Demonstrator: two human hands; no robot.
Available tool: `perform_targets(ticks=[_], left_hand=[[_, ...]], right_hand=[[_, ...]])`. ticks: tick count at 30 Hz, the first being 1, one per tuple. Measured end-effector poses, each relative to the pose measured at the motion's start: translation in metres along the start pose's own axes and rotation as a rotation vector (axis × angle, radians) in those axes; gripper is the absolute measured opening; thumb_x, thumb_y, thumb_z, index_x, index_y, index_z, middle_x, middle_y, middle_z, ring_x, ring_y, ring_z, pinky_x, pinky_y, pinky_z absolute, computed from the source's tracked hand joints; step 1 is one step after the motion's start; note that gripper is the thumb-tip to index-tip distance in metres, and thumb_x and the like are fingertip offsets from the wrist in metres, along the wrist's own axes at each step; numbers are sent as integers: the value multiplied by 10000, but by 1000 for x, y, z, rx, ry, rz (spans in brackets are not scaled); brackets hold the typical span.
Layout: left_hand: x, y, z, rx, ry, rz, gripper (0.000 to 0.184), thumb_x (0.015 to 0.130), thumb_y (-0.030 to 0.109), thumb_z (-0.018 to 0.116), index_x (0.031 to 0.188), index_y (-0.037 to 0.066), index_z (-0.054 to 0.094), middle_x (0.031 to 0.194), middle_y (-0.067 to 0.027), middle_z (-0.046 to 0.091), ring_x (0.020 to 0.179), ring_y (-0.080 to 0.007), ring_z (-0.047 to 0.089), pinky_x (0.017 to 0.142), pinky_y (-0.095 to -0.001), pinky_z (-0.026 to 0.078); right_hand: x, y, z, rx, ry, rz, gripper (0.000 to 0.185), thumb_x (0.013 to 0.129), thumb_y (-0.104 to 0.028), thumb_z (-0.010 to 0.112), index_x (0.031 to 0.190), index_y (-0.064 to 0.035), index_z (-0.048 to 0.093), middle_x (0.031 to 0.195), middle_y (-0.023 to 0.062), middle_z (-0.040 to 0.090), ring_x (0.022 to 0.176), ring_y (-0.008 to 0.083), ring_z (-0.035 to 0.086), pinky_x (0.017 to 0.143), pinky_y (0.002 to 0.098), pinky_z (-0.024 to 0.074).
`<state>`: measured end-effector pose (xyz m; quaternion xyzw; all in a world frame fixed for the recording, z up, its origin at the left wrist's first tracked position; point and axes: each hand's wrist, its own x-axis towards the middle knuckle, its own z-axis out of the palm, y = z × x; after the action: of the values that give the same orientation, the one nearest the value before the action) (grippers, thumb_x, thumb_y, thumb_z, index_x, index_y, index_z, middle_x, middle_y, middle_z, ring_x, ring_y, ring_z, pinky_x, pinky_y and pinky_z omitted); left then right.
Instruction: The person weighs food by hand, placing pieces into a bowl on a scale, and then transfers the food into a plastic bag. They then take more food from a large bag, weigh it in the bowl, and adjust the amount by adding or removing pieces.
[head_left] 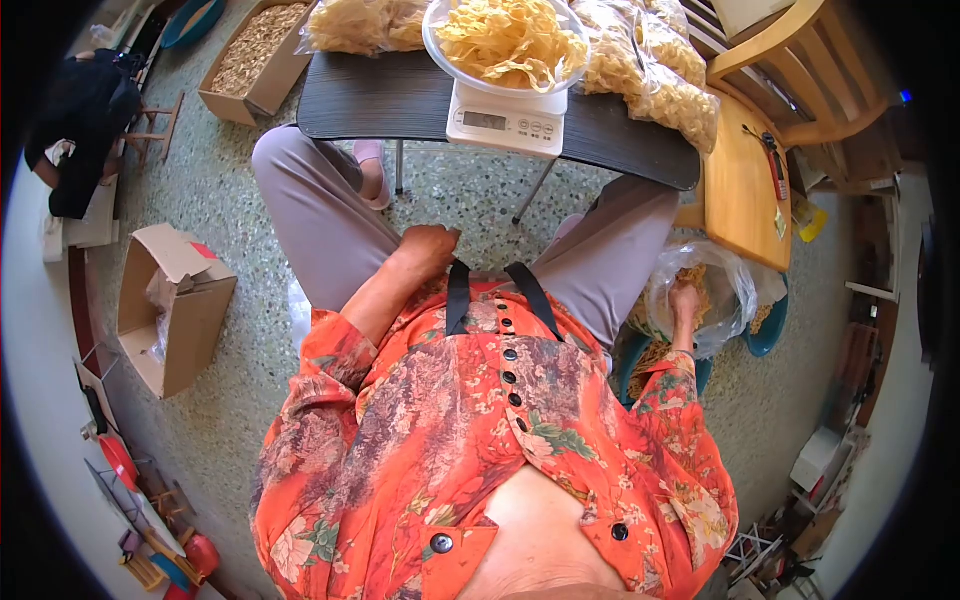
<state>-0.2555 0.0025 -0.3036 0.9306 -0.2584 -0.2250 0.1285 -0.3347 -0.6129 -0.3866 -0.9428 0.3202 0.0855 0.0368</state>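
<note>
My left hand (430, 247) rests at my lap by the left thigh, its fingers curled in, with nothing visible in them. At my right side, my right hand (684, 300) reaches into a clear plastic bag (735, 290), its fingers closed on dried yellow strips (692, 275). The fingertips are partly hidden among the strips. In front of me, a white digital scale (507, 118) stands on a small black table (375, 98). On the scale sits a translucent bowl (437, 45) heaped with pale yellow dried strips (512, 40).
Filled plastic bags (675, 100) lie along the table. A wooden chair (740, 180) at right carries scissors (772, 160). Teal basins (768, 325) stand beside it. Cardboard boxes (195, 325) are on the floor at left. Another person (95, 120) is at far left.
</note>
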Motion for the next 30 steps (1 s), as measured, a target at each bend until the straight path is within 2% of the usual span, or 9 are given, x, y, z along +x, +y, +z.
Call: perform_targets(ticks=[3, 13, 16, 22, 25, 27, 30], left_hand=[[-1, 2, -3, 5, -1, -7, 275, 805, 215, 644, 1019, 48, 604, 857, -190, 667, 809, -390, 666, 676, -498, 523], [-1, 4, -3, 12, -28, -33, 268, 810, 208, 638, 1024, 50, 603, 892, -187, 670, 837, -385, 665, 698, -498, 523], [0, 3, -1, 12, -25, -39, 262, 812, 202, 633, 1022, 49, 600, 900, -186, 671, 847, -387, 665, 707, -499, 523], [0, 3, -2, 17, -35, -30, 261, 814, 203, 630, 1026, 52, 600, 909, -194, 673, 855, -390, 666, 711, -498, 525], [1, 2, -1, 12, -45, -29, 266, 816, 205, 629, 1032, 54, 601, 906, -196, 673, 856, -393, 666, 710, -501, 524], [0, 2, -1, 9, -43, -22, 272, 817, 208, 630, 1040, 55, 601, 905, -197, 672, 856, -396, 665, 708, -504, 524], [1, 2, -3, 14, -54, -28, 272, 819, 208, 629, 1041, 53, 601, 905, -199, 671, 856, -399, 665, 708, -506, 523]], right_hand=[[-2, 10, 31, 183, 2, -124, 365, 831, -359, 628, 1090, -107, 678, 1063, 233, 675, 1027, 436, 626, 861, 496, 492], [-7, 16, 45, 204, -118, -153, 336, 858, -343, 587, 1095, -118, 667, 1054, 223, 677, 1009, 440, 626, 837, 499, 492], [-29, -5, 9, 186, -67, -146, 301, 867, -318, 566, 1053, -109, 676, 1026, 229, 677, 993, 422, 634, 816, 493, 493], [-25, 17, 17, 138, -11, -155, 287, 826, -297, 599, 941, -51, 693, 912, 225, 682, 895, 399, 657, 773, 467, 504], [-23, 18, 19, 245, 26, -117, 270, 808, -288, 632, 905, -43, 696, 875, 235, 678, 870, 409, 658, 769, 468, 504], [-23, 16, 24, 248, 219, -48, 251, 785, -226, 665, 849, 13, 708, 777, 220, 686, 778, 374, 682, 717, 427, 515], [-27, 14, 16, 342, 209, -86, 242, 773, -208, 671, 842, 21, 705, 778, 219, 689, 764, 364, 682, 721, 419, 519]])
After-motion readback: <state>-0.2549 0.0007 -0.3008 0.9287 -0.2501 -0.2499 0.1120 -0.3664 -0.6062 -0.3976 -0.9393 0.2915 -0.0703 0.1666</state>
